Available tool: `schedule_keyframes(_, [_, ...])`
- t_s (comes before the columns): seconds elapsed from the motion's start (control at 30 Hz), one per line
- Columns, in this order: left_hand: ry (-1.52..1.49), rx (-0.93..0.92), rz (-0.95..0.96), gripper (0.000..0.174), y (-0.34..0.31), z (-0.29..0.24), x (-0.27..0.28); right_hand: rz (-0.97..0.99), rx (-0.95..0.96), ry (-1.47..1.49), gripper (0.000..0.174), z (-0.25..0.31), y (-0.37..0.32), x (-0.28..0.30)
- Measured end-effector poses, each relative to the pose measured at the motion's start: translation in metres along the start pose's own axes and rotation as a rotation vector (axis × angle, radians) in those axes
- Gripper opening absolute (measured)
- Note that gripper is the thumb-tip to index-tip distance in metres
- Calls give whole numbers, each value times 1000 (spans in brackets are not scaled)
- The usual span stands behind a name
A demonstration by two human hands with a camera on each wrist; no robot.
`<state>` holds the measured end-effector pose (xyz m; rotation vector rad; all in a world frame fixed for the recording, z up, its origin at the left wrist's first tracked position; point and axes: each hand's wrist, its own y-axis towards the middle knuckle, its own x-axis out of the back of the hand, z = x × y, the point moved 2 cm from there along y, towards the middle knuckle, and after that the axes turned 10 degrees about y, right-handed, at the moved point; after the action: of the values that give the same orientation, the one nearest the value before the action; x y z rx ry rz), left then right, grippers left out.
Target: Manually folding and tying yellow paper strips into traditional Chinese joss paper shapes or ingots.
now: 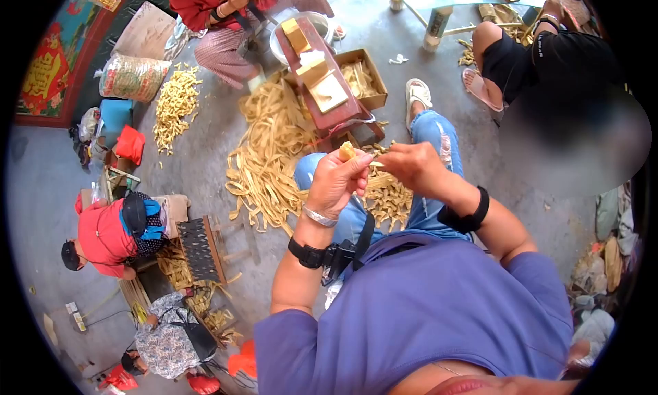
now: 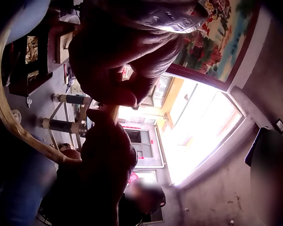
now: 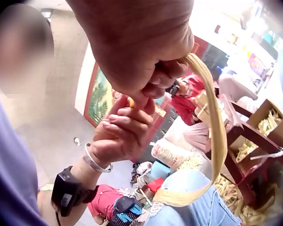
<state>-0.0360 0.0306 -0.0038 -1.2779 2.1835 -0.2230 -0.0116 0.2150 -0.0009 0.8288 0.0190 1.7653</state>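
Observation:
In the head view my left hand (image 1: 336, 182) is raised over my lap and pinches a small folded yellow piece (image 1: 347, 150) that pokes up above the fingers. Close beside it, my right hand (image 1: 415, 167) grips a flat pale-yellow strip (image 3: 218, 136). From the right fist this strip loops out and down past my jeans in the right wrist view. Both sets of fingertips meet around the folded piece there, with the curled right fingers hiding most of it. Against the bright doorway in the left wrist view, both hands look dark.
Small yellow pieces (image 1: 389, 202) lie heaped between my knees. Long strips (image 1: 264, 148) form a big pile on the floor beyond. A red-brown bench (image 1: 317, 49) carries wooden blocks, next to a cardboard box (image 1: 378, 99) of yellow material. Several people sit around.

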Motion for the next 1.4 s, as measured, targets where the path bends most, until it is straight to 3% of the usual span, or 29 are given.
schedule_keyframes(0.07, [23, -41, -60, 14, 3, -1, 6, 24, -10, 62, 9, -6, 6, 4])
schedule_keyframes(0.2, [-254, -39, -54, 13, 20, -7, 12, 42, -91, 228, 11, -25, 32, 6])
schedule_keyframes(0.27, [-161, -93, -95, 13, 33, -8, 24, 39, -188, 318, 17, -39, 44, 4])
schedule_keyframes(0.43, [-167, -204, -265, 13, 49, -12, 38, 60, -122, 199, 14, -46, 78, 4])
schedule_keyframes(0.6, [-136, -222, -182, 10, 69, -19, 67, 64, -136, 278, 12, -75, 101, -6])
schedule_keyframes(0.7, [-214, -291, -195, 8, 85, -22, 85, 93, -117, 221, 10, -93, 124, -8])
schedule_keyframes(0.77, [-245, -323, -267, 11, 108, -25, 103, 2, -112, 216, 9, -125, 142, -17])
schedule_keyframes(0.83, [-215, -285, -353, 13, 130, -27, 123, 41, -189, 175, 10, -141, 160, -19])
schedule_keyframes(1.13, [-250, -241, -332, 16, 169, -20, 148, -60, -307, 198, 13, -181, 171, -40])
schedule_keyframes(1.23, [-239, -175, -369, 16, 176, -12, 156, -58, -257, -5, 14, -198, 169, -55])
schedule_keyframes(1.27, [-237, -188, -475, 20, 179, -1, 169, -35, -240, -210, 16, -201, 165, -56])
schedule_keyframes(1.4, [-191, -114, -418, 32, 150, -13, 153, -257, -450, 172, 18, -197, 156, -31])
